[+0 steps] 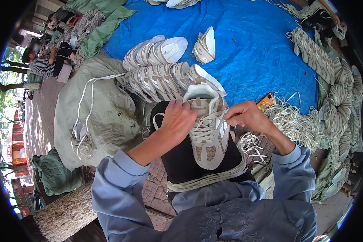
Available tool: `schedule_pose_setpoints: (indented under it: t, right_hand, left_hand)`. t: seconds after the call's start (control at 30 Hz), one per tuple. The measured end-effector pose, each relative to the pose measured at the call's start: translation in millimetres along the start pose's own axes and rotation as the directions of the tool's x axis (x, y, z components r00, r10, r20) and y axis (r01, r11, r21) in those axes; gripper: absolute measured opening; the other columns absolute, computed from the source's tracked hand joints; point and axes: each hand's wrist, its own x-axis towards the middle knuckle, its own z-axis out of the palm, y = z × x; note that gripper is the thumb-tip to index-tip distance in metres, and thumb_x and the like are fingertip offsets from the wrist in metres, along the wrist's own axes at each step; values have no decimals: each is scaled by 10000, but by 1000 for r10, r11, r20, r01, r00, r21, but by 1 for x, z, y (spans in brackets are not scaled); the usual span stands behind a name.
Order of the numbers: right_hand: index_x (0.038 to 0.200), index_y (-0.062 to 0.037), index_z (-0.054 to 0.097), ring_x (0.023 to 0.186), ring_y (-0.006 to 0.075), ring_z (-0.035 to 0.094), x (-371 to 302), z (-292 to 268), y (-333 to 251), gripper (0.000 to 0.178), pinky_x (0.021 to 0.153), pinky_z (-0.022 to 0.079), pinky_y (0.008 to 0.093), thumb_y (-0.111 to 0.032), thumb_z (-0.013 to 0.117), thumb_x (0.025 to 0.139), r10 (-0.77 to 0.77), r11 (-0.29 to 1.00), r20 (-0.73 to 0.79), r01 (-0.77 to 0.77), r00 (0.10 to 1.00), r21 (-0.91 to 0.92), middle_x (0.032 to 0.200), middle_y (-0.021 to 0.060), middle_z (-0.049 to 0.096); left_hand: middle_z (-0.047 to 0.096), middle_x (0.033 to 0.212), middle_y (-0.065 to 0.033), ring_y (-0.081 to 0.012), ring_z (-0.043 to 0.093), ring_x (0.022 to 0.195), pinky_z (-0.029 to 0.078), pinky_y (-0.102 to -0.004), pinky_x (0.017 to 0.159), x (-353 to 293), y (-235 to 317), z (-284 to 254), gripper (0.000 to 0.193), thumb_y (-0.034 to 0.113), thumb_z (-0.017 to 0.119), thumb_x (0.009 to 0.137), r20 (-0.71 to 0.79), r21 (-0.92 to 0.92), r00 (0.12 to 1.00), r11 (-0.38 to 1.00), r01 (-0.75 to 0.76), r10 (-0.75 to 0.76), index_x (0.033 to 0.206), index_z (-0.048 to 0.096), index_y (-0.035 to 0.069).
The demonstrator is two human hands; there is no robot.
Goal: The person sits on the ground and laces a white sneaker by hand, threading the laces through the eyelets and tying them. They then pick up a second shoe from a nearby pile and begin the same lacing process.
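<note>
A beige and white sneaker upper [207, 149] rests on my black-covered lap, its toe toward me and its grey-lined collar away. A pale shoelace [207, 132] criscrosses its tongue. At the upper's left edge, near the top eyelets, my left hand [178, 121] is closed with curled fingers; a loop of lace comes out beside it, and its fingertips are partly hidden. On the opposite side my right hand [248, 117] pinches the lace by the upper eyelets. A bundle of pale laces [209, 177] lies across my thighs.
Rows of nested uppers [155, 82] and one single upper [204, 46] sit on a blue tarp [254, 44]. Loose laces [294, 121] pile up at right, beside an orange-backed phone [266, 101]. More uppers [339, 105] line the far right. A stuffed sack [101, 109] stands left; other people work farther off.
</note>
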Motion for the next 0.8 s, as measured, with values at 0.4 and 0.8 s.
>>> schedule_pose_setpoints:
  t: [0.4, 0.8]
  right_hand:
    - [781, -37, 651, 621, 103, 571, 19, 18, 12, 122, 537, 442, 231, -11, 677, 664, -369, 923, -276, 314, 888, -224, 704, 53, 603]
    - [740, -41, 610, 623, 203, 579, 18, 30, 31, 103, 552, 462, 286, 7, 642, 654, -522, 840, -282, 428, 805, -332, 701, 62, 574]
  left_hand:
    - [558, 685, -101, -282, 544, 722, 416, -367, 704, 19, 8, 0, 46, 76, 560, 744, -199, -538, 973, 843, -10, -115, 776, 560, 43]
    - [583, 647, -119, -281, 558, 635, 453, -364, 600, 29, 10, 23, 114, 110, 569, 713, -46, -617, 978, 776, 131, -202, 792, 648, 91]
